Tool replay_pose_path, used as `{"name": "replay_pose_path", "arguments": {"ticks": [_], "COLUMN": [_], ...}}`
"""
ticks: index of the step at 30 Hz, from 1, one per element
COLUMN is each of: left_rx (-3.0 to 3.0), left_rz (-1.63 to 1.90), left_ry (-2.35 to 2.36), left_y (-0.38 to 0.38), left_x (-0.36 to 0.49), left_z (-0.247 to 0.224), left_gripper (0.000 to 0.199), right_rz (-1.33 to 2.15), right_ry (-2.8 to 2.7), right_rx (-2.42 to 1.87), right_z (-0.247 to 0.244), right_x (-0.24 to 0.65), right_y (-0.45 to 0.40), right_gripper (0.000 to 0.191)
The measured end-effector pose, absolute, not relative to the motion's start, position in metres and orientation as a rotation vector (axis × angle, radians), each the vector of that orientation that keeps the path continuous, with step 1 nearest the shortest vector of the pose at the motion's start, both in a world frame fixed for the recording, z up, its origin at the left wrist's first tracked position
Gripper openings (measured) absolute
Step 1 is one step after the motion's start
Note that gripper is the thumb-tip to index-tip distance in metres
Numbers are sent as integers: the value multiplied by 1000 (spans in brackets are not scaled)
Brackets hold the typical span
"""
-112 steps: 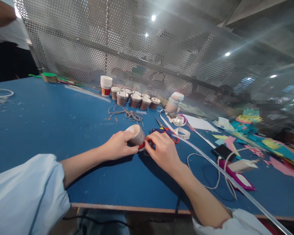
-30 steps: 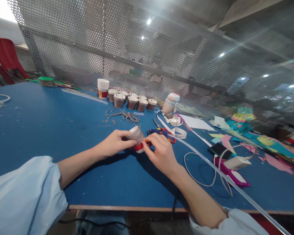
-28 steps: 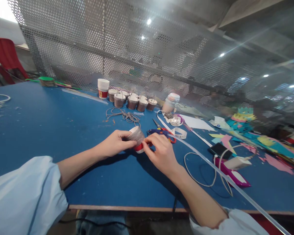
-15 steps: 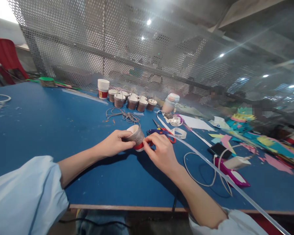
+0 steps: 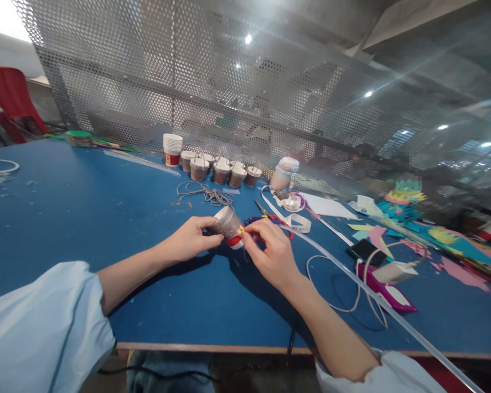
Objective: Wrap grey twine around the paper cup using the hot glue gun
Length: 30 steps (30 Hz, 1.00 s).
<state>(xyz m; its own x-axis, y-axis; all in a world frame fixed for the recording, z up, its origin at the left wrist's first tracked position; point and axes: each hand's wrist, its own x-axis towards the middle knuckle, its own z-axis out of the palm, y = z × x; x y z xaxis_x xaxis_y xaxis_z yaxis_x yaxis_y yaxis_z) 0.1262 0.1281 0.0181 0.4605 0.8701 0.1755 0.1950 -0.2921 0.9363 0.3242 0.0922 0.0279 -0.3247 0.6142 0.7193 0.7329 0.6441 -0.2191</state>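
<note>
A paper cup (image 5: 228, 225) lies tilted above the table, its upper part wound with grey cord and its red and white base showing. My left hand (image 5: 192, 238) is closed around the cup, thumb along the near side. At the cup's right side, my right hand (image 5: 268, 248) pinches the grey cord between thumb and fingertips; the cord's end is mostly hidden. Scissors (image 5: 263, 208) with red handles lie just beyond my right hand, partly covered by a dark blue tool (image 5: 253, 220).
Several cord-wrapped cups (image 5: 221, 172) stand behind, beside a stack of paper cups (image 5: 172, 148). Loose grey cord (image 5: 208, 192) lies before them. To the right are a magenta glue gun (image 5: 387, 289) with its white cable, a long clear strip (image 5: 352, 268) and a dark phone-like slab (image 5: 366, 251).
The cup has turned slightly in my left hand, so more of its yellow and red print shows. My right hand has shifted slightly right and down at its side.
</note>
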Motion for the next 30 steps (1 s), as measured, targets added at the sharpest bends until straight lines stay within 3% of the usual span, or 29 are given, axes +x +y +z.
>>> {"name": "replay_pose_path", "arguments": {"ticks": [4, 22, 30], "left_rx": [1751, 1701, 1586], "left_rz": [896, 838, 940], "left_ry": [909, 831, 878], "left_y": [128, 125, 128], "left_x": [127, 126, 128], "left_z": [18, 18, 15], "left_gripper": [21, 24, 24], "right_rz": [-263, -253, -224], "right_ry": [-2085, -2097, -2266], "right_rx": [-1018, -1048, -822], "right_z": [24, 22, 29], "right_x": [322, 321, 317], "right_y": [94, 93, 86], "right_gripper": [5, 16, 11]}}
